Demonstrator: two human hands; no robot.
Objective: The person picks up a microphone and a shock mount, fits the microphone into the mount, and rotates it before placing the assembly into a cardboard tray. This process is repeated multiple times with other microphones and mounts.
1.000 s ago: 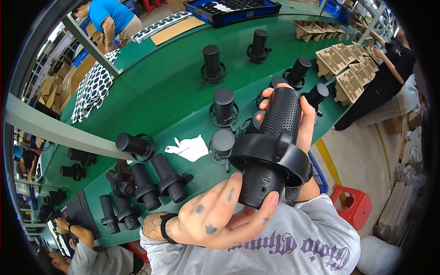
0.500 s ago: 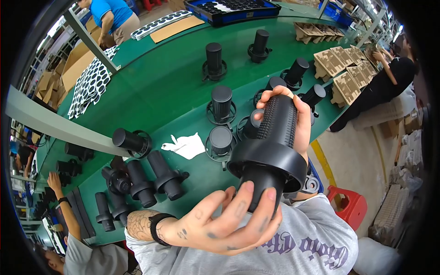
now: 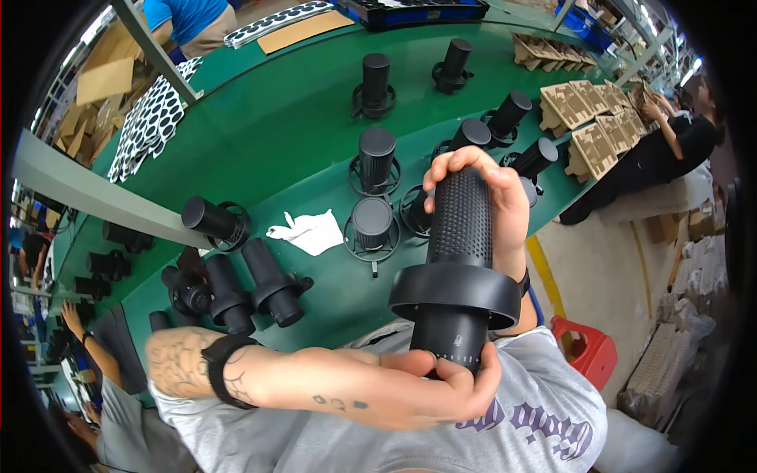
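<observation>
A black microphone with a dimpled grille and a wide ring around its body is held up in front of my chest. Its grille end points away from me, slightly tilted. My right hand wraps round the grille end from the right, fingers curled over the top. My left hand grips the lower end, where a small icon and a row of marks show. Just beyond, other microphones in ring mounts, such as one microphone, stand on the green table.
A white glove lies left of centre. Several microphones lie at the left near a grey post. Cardboard trays sit at the right, a red stool below. Co-workers' arms show at the left; another person stands at the right.
The microphone has turned in my hands, bringing its icon and marks into view. My left hand has shifted from spread fingers over the lower end to gripping it from beneath. The view has shifted slightly.
</observation>
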